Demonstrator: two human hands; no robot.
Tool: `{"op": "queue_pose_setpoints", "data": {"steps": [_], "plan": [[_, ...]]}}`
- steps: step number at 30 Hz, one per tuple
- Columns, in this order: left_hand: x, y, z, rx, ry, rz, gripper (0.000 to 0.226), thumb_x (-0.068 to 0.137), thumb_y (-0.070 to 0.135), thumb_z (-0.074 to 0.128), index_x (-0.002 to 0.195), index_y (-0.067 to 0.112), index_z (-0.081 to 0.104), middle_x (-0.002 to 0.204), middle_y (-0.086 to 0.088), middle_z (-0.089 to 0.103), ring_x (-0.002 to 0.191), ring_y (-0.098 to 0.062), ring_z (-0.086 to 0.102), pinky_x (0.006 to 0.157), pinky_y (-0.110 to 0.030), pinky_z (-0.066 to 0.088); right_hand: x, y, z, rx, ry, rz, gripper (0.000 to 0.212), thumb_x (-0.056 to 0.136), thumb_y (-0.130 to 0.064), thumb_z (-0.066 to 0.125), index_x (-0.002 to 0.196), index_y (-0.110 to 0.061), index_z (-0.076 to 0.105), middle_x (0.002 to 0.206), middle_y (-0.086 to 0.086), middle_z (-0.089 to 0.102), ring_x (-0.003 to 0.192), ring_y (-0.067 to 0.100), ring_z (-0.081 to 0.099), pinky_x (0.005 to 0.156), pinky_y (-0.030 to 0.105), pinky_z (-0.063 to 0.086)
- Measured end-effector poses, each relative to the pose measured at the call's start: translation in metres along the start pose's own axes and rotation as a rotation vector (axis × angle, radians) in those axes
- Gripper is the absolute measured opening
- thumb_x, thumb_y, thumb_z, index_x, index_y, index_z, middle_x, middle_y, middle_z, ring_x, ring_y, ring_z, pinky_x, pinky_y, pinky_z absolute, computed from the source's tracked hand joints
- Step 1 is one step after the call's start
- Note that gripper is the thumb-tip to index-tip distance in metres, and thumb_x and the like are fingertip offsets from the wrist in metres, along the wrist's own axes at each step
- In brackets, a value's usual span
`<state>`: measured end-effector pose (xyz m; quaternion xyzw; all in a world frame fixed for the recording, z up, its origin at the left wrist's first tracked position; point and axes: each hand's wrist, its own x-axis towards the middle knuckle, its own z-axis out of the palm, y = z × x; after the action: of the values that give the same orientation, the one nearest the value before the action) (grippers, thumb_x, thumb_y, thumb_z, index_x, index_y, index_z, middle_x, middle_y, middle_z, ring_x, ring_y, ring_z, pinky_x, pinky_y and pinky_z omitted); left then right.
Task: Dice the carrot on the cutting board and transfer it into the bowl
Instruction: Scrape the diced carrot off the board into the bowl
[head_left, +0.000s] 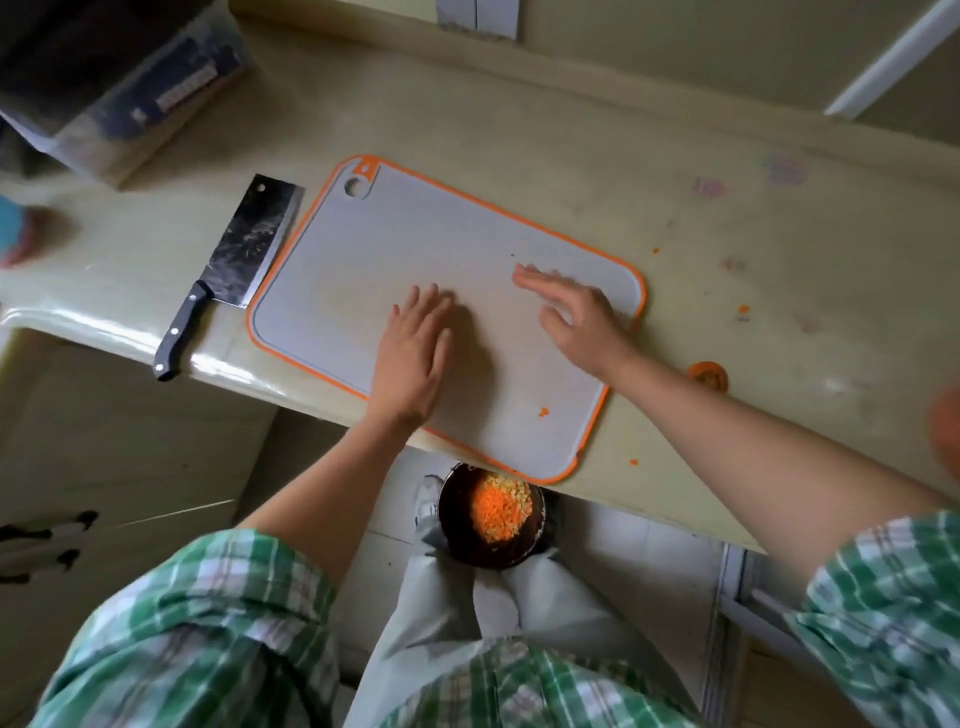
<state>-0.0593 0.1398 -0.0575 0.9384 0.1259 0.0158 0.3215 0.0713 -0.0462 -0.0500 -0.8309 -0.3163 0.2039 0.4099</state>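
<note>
1. Below the worktop's (675, 182) front edge, low in the middle of the frame, the dark bowl (457, 535) sits against my trouser legs. The diced carrot (501, 506) is heaped inside it, and its far rim is hidden under the edge above.
2. Centre frame, the grey, orange-rimmed cutting board (415, 244) lies slantwise, its near long edge along the worktop's front edge. Whether it overhangs I cannot tell.
3. My left hand (413, 358) lies flat on the board's near middle, fingers straight and close together, holding nothing.
4. My right hand (576, 317) rests to the right of it, fingers straight and pointing to the upper left, thumb spread, also holding nothing. The two hands are apart, with bare board between them.
5. One small carrot scrap (543, 412) sits toward the board's lower right corner. The board's upper left half is open room.
6. A cleaver (249, 244) lies just beside the board's left short edge, its black handle reaching the worktop's rounded front edge.
7. A carrot end (707, 375) lies on the worktop just right of my right forearm, with a few orange specks farther right.
8. Upper left, a clear container (119, 88) is blurred and cut off by the frame; I cannot make out its contents.
9. At the left edge a blue-and-pink blur (21, 234), and at the right edge an orange blur (943, 431), are both cut off and too smeared to name.
</note>
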Motion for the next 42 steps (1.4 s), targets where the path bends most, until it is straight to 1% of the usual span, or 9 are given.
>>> {"op": "queue_pose_setpoints", "data": {"steps": [3,6,8,10,14,18,31,37,42], "plan": [[0.010,-0.005,0.003,0.066,-0.034,-0.046,0.062,0.097,0.041,0.022,0.145,0.007,0.039,0.157,-0.011,0.027,0.147,-0.030,0.015,0.118,-0.039,0.005,-0.015,0.005,0.017,-0.069,-0.144,-0.040,0.050,0.082,-0.012,0.039,0.127,-0.003,0.058,0.137,0.013,0.053,0.133,0.021,0.042,0.114,0.017,0.014],[0.010,-0.006,0.009,0.074,-0.071,-0.009,0.067,0.094,0.046,0.019,0.144,0.007,0.041,0.156,-0.012,0.027,0.147,-0.030,0.016,0.118,-0.042,0.007,-0.059,0.002,0.025,-0.036,-0.113,-0.110,0.042,0.081,-0.018,0.041,0.104,-0.005,0.073,0.113,0.015,0.068,0.113,0.023,0.062,0.108,0.022,0.036],[0.013,-0.008,0.009,0.076,-0.074,-0.003,0.066,0.093,0.044,0.020,0.143,0.007,0.043,0.156,-0.012,0.029,0.146,-0.030,0.019,0.118,-0.042,0.008,-0.062,-0.004,0.021,0.050,-0.065,-0.054,0.037,0.079,-0.021,0.045,0.090,-0.006,0.077,0.095,0.012,0.074,0.094,0.022,0.070,0.089,0.032,0.053],[0.020,-0.010,0.006,0.090,-0.062,0.002,0.064,0.094,0.042,0.021,0.142,0.008,0.044,0.155,-0.012,0.030,0.146,-0.031,0.019,0.118,-0.041,0.007,-0.036,-0.008,0.012,0.108,-0.007,-0.013,0.035,0.080,-0.021,0.046,0.091,-0.007,0.076,0.093,0.008,0.074,0.088,0.015,0.070,0.080,0.034,0.056],[0.035,-0.011,0.000,0.107,-0.020,-0.029,0.055,0.097,0.033,0.028,0.143,0.007,0.042,0.157,-0.012,0.027,0.147,-0.031,0.016,0.119,-0.041,0.007,0.044,-0.002,-0.004,-0.026,0.046,-0.056,0.044,0.082,-0.012,0.044,0.120,0.001,0.063,0.128,0.015,0.060,0.123,0.018,0.053,0.109,0.022,0.033],[0.039,-0.012,0.002,0.053,-0.019,-0.077,0.054,0.097,0.029,0.030,0.145,0.006,0.039,0.157,-0.011,0.025,0.148,-0.029,0.015,0.119,-0.039,0.004,0.064,0.016,0.006,-0.213,-0.067,-0.067,0.050,0.082,-0.008,0.038,0.128,0.004,0.055,0.140,0.019,0.048,0.135,0.029,0.041,0.115,0.031,0.018],[0.015,0.004,0.016,0.043,-0.068,-0.022,0.051,0.098,0.026,0.034,0.143,0.004,0.042,0.157,-0.014,0.025,0.147,-0.033,0.016,0.119,-0.045,0.010,-0.085,0.002,0.015,-0.055,-0.207,-0.247,0.038,0.079,-0.011,0.046,0.106,-0.005,0.073,0.113,0.007,0.070,0.108,0.016,0.065,0.099,0.027,0.047],[-0.040,0.023,0.034,0.105,-0.089,-0.025,0.064,0.095,0.042,0.018,0.147,0.009,0.036,0.159,-0.012,0.020,0.148,-0.030,0.012,0.118,-0.041,0.003,-0.085,0.011,0.014,-0.209,-0.120,-0.125,0.055,0.081,-0.017,0.037,0.128,0.004,0.055,0.137,0.020,0.051,0.132,0.031,0.043,0.115,0.036,0.023],[-0.073,0.034,0.045,0.035,-0.118,0.000,0.055,0.100,0.030,0.028,0.150,0.008,0.030,0.160,-0.009,0.013,0.149,-0.026,0.005,0.118,-0.035,-0.001,-0.117,0.012,0.021,-0.101,-0.125,-0.104,0.055,0.080,-0.001,0.041,0.134,0.002,0.051,0.142,0.014,0.047,0.134,0.016,0.039,0.116,0.017,0.016]]}}
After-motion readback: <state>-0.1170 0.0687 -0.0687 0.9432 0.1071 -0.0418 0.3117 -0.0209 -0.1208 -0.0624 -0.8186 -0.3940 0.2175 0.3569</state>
